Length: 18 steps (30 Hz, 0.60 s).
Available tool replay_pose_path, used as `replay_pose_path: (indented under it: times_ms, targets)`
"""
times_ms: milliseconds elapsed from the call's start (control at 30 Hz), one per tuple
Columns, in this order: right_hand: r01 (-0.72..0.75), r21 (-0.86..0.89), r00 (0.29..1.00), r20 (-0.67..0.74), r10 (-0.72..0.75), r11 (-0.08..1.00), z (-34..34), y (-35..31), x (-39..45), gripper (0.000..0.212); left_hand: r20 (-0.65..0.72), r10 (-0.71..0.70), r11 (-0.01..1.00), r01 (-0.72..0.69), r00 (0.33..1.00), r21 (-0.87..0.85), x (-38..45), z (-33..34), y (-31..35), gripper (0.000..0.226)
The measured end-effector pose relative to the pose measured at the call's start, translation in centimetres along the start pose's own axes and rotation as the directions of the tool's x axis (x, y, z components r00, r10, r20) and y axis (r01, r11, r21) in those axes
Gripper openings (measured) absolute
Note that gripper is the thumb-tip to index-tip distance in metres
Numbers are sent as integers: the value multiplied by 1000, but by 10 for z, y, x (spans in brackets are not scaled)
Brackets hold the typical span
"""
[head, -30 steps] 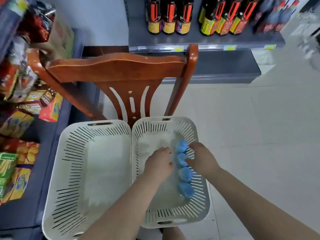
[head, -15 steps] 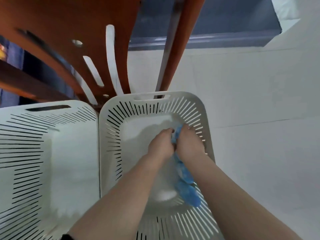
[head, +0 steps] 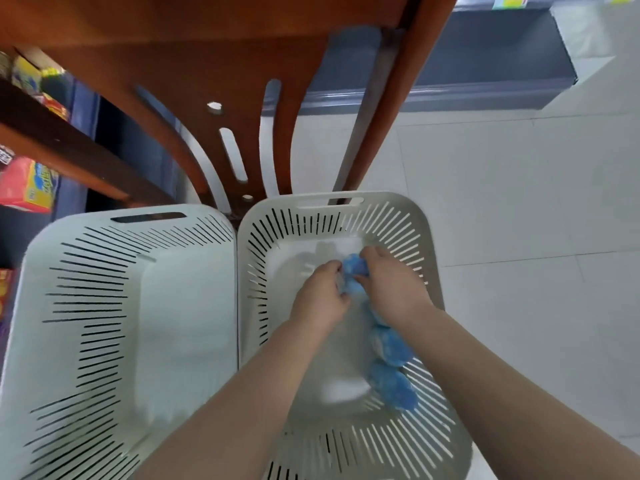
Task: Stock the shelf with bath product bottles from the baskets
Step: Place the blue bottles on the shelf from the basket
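I see both hands down inside the right basket (head: 420,233), close together over its floor. The left hand (head: 320,297) has its fingers curled around a blue-capped bottle (head: 353,270), and the right hand (head: 391,285) has its fingers curled on the same spot from the other side; whether each grips its own bottle or both hold one, I cannot tell through the blur. Only the blue cap shows between the two hands, with a pale bottle body faint beneath the left hand's fingers.

Just behind the right hand, nearer to me along that basket's right wall, two more blue caps (head: 389,348) stand in a row, the last one (head: 394,389) close to the slotted side. The rest of that basket's floor shows only a white liner.

To the left of the left hand, touching rim to rim, sits the left basket (head: 69,271), and I see only a white floor in it.

Beyond the hands, a brown wooden chair back (head: 214,81) rises over both baskets. Farther left of it are shelves with coloured boxes (head: 29,187), blurred. Beyond and to the right, a grey shelf base (head: 491,53) meets the pale tiled floor (head: 536,202).
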State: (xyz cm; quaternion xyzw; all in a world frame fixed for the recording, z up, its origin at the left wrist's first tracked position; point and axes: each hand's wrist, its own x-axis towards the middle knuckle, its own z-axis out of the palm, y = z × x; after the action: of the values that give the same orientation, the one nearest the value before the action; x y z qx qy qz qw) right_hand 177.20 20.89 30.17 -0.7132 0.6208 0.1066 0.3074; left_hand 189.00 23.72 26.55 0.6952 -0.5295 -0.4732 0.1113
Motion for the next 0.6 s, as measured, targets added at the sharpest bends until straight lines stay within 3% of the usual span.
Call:
replay_pose_path:
  times_ms: [167,333,467,600]
  targets:
    - [151,-148,987,-26,-157,977,-38,-28,-27,33,-34,67,997,-69,997,-43,-34,-45,9,40]
    - [276,-43,957,-85,-279,960,-85,-71,-65,30,-75,128,986,-135,989,-93,-91,-98,24,46]
    - [408,-42,896,-170,-409,912,-136,-118,-103,33,-143,178,974,-195,974,-115,-144,-159,38,48]
    - [566,-41,793,-245,-558,823,-187,-180,-145,38,-263,233,956,-270,936,-117,-202,-227,52,46]
